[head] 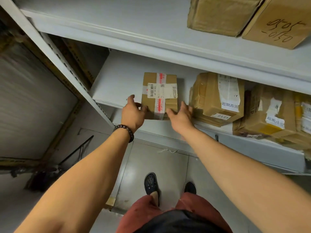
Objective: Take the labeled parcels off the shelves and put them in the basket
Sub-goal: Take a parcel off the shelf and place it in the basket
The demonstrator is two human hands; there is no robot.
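White shelf bore a labelled box, gripped by the left hand at nine o'clock, right hand at three.

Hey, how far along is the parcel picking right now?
Done: unclear, no basket is in view. In hand: the left hand and right hand grip the taped box at the shelf edge. Left: the labeled parcels beside it, plus boxes on the upper shelf.
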